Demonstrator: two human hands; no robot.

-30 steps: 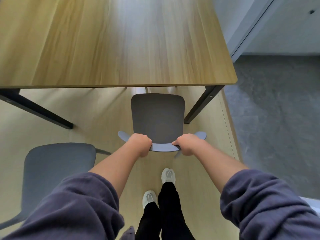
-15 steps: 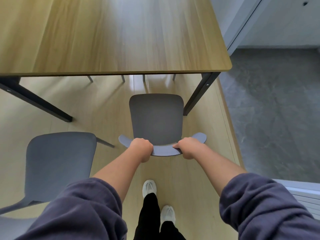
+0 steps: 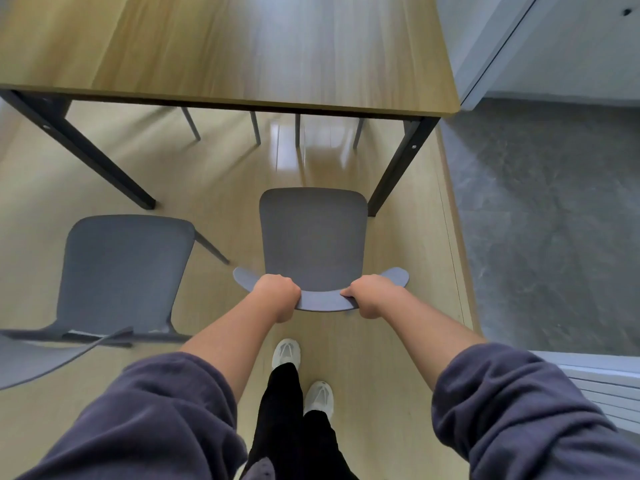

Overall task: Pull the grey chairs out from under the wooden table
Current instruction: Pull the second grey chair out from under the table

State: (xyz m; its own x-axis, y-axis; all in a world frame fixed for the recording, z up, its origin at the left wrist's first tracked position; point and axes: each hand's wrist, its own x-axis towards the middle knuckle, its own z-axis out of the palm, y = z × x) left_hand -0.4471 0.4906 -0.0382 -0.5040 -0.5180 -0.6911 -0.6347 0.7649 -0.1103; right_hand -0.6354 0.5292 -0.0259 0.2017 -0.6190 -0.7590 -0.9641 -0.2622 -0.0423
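A grey chair (image 3: 313, 237) stands in front of me, its seat fully clear of the wooden table (image 3: 242, 46). My left hand (image 3: 277, 294) and my right hand (image 3: 372, 292) both grip the curved top of its backrest. A second grey chair (image 3: 121, 268) stands to the left, also out from under the table, its backrest at the lower left edge. The table's near edge runs across the upper part of the view on black legs (image 3: 398, 168).
Several thin grey chair legs (image 3: 255, 128) show under the table's far side. My feet in white shoes (image 3: 287, 353) stand on the light wood floor behind the chair. Grey carpet (image 3: 554, 220) lies to the right, a white wall and radiator at right.
I stepped back and pulled the held chair toward me; its seat has come fully out from under the table edge, with a gap of floor now showing between them.
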